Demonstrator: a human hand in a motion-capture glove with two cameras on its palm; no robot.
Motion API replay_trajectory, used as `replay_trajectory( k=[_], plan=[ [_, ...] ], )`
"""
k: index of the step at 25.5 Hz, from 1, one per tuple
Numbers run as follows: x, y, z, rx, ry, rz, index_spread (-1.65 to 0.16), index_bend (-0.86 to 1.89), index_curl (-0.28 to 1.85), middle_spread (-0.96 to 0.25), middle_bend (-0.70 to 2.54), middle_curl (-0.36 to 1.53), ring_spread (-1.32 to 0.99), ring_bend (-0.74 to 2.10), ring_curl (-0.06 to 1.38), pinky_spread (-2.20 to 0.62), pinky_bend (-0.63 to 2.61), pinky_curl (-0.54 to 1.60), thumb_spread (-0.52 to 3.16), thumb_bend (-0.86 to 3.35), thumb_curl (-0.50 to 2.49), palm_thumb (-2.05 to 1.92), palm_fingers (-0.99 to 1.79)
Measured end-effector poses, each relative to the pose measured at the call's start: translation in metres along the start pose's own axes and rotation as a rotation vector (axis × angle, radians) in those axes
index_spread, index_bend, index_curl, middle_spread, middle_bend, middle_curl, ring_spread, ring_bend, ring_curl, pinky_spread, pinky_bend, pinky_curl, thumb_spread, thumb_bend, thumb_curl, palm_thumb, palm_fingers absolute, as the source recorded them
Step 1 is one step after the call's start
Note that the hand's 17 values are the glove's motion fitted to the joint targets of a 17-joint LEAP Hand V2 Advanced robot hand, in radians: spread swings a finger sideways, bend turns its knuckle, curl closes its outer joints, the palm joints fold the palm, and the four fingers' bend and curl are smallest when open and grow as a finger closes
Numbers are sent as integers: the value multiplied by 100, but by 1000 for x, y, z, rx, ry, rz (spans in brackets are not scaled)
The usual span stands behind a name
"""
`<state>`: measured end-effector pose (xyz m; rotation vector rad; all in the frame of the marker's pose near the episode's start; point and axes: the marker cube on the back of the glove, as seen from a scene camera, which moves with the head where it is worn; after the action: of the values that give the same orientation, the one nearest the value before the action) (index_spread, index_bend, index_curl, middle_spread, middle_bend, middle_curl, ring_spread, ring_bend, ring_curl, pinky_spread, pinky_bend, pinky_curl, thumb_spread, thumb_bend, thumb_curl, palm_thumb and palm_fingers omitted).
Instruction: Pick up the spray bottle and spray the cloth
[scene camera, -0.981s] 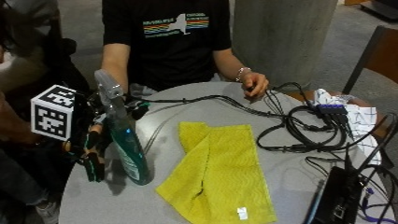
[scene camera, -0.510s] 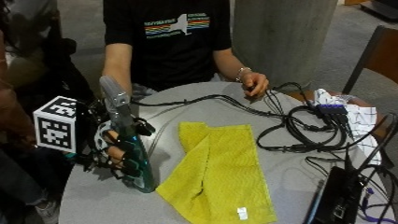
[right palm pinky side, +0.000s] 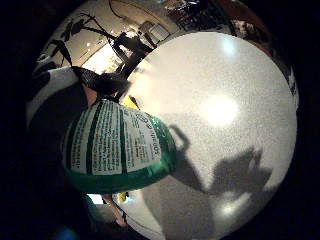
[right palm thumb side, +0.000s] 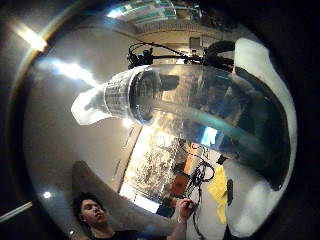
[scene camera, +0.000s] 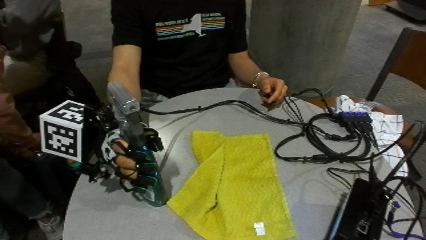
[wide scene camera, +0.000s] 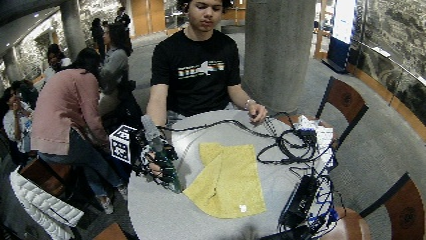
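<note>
We grip the spray bottle (scene camera: 138, 150) in our right hand (scene camera: 126, 162), tilted; the cloth (scene camera: 229, 185), at its three o'clock, awaits spraying.

Both outside views face the person across the table (scene camera: 266, 115) (one nearer); both palm views sit close against the bottle (right palm pinky side: 117, 145).

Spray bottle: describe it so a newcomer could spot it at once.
On the round grey table, look beside the yellow cloth, at the edge nearest the person's gloved right hand. That hand grips the spray bottle: upright, green, clear sprayer on top, the table's only bottle.
</note>
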<state>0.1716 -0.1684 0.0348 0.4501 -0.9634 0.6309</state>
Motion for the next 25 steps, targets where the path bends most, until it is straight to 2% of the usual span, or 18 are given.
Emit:
replay_trajectory(
  k=[4, 10, 19, 25],
  plan=[
    [-8, 5, -5, -51, 75, -21, -23, 25, 38, -6, 34, 45, -7, 41, 35, 13, 36, 32, 55, 2, 54, 109, 111],
    [-26, 13, -17, -239, 259, -36, -22, 20, 40, -7, 32, 46, -7, 40, 36, 12, 34, 32, 51, -1, 57, 111, 114],
    [-45, 5, -23, -544, 577, 69, -21, 18, 43, -6, 31, 46, -7, 39, 36, 10, 33, 33, 47, -3, 61, 110, 116],
    [-55, -4, -20, -668, 722, 122, -21, 17, 45, -6, 30, 47, -7, 39, 36, 9, 33, 34, 46, -3, 62, 109, 116]
  ],
)
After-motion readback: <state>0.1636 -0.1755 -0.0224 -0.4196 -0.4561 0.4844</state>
